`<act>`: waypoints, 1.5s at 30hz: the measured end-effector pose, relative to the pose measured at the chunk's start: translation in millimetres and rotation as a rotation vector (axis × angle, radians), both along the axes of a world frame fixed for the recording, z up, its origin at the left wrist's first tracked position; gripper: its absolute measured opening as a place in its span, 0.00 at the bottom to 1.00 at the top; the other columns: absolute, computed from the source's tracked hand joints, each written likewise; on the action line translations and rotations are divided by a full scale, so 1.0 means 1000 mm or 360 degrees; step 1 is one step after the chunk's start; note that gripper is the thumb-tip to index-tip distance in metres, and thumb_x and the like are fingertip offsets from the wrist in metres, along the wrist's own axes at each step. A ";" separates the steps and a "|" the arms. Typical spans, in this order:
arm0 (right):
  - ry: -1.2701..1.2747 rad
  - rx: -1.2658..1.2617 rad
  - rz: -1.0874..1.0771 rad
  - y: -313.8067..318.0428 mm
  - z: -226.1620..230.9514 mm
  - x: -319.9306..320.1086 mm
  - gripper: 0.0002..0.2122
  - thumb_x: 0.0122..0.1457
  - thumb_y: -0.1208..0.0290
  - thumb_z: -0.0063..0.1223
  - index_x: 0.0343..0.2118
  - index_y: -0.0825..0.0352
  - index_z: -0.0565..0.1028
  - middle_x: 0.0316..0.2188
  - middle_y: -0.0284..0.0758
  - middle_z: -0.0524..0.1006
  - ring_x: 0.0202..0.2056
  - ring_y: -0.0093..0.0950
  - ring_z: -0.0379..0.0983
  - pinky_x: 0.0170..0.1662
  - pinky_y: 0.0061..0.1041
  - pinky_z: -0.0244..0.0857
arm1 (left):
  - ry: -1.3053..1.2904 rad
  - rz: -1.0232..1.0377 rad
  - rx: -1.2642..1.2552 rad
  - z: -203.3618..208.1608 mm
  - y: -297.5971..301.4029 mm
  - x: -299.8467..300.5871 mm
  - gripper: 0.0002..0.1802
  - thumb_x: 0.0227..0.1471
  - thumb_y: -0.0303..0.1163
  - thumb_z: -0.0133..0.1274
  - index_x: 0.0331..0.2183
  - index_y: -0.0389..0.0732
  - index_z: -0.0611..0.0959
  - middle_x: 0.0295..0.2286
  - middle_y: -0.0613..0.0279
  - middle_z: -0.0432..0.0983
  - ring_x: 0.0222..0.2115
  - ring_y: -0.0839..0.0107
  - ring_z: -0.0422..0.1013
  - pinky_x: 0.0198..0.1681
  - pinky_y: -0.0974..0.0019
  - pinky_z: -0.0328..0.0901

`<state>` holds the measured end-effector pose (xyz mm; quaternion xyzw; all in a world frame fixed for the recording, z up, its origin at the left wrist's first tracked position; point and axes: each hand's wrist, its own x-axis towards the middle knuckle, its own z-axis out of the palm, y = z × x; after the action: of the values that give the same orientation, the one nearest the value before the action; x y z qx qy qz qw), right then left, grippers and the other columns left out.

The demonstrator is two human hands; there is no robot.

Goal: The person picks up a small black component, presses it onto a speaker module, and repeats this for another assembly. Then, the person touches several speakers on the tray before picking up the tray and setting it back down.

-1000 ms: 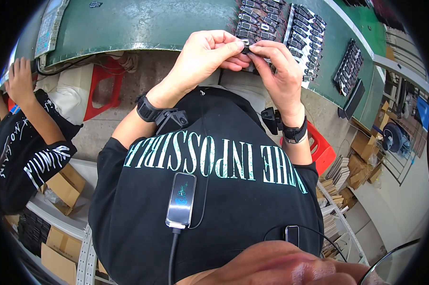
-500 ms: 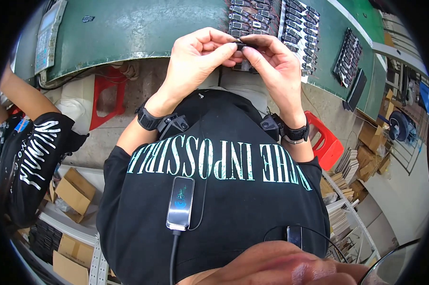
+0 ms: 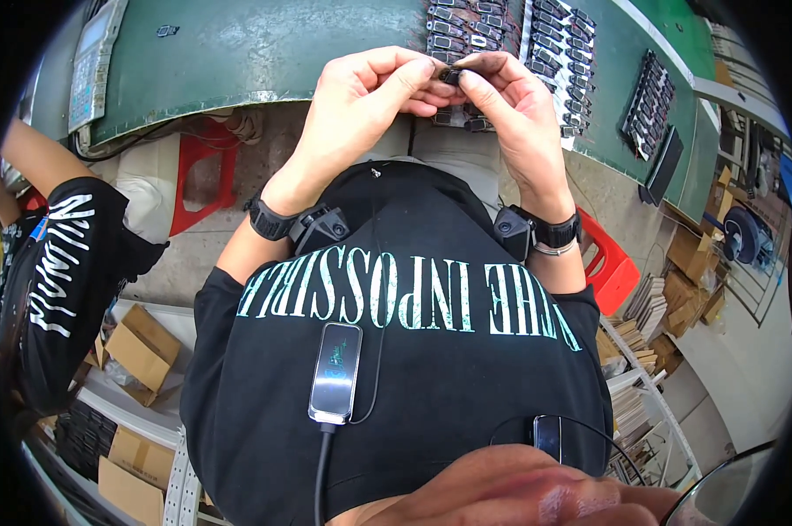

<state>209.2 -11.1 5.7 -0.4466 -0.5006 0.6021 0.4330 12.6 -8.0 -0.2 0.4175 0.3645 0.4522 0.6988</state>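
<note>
Above the near edge of the green table (image 3: 264,61), my two hands meet over a small black part (image 3: 451,77), possibly a plastic housing. My right hand (image 3: 520,105) pinches it between thumb and forefinger. The fingertips of my left hand (image 3: 368,88) press together at its left side, with the other fingers curled; they cover much of the part, so its shape is hard to make out. Just beyond my hands lie rows of small black modules with dark windows (image 3: 449,28). More of these modules (image 3: 549,44) sit on a white sheet to the right.
Farther right are another batch of modules (image 3: 649,105) and a dark flat bar (image 3: 662,167). One loose module (image 3: 167,31) lies at left, near a grey panel with buttons (image 3: 89,74). Red stools (image 3: 201,175) flank me. A co-worker's arm (image 3: 45,158) shows at left, above cardboard boxes (image 3: 142,346).
The black part has turned between my fingers and shows more of its dark face beside my right thumb. My right hand has shifted slightly right.
</note>
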 end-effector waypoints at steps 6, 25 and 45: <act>0.0008 -0.0052 0.0010 -0.004 -0.002 -0.003 0.09 0.64 0.74 0.54 0.45 0.70 0.74 0.39 0.31 0.78 0.40 0.18 0.74 0.46 0.19 0.69 | 0.0080 -0.0028 0.0039 0.003 -0.003 -0.002 0.14 0.64 0.32 0.50 0.42 0.30 0.82 0.34 0.54 0.83 0.35 0.71 0.79 0.41 0.71 0.74; -0.1588 0.1309 -0.0145 -0.020 -0.015 0.011 0.09 0.53 0.76 0.63 0.38 0.64 0.81 0.34 0.32 0.79 0.36 0.29 0.74 0.39 0.26 0.66 | 0.0284 0.0515 0.0263 -0.021 -0.001 -0.036 0.12 0.61 0.28 0.53 0.43 0.31 0.80 0.35 0.49 0.82 0.34 0.67 0.80 0.37 0.72 0.74; -0.1902 0.1613 -0.0061 -0.060 -0.032 0.005 0.13 0.49 0.72 0.66 0.39 0.58 0.81 0.36 0.26 0.77 0.41 0.28 0.71 0.47 0.31 0.60 | 0.0311 0.0441 0.0075 -0.037 -0.038 -0.026 0.11 0.60 0.28 0.55 0.42 0.32 0.79 0.34 0.49 0.82 0.31 0.68 0.80 0.33 0.73 0.73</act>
<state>214.3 -71.2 -26.4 -0.4515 -0.8547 -0.0500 0.2514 -13.3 -46.5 -36.8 0.4215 0.4741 0.5101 0.5809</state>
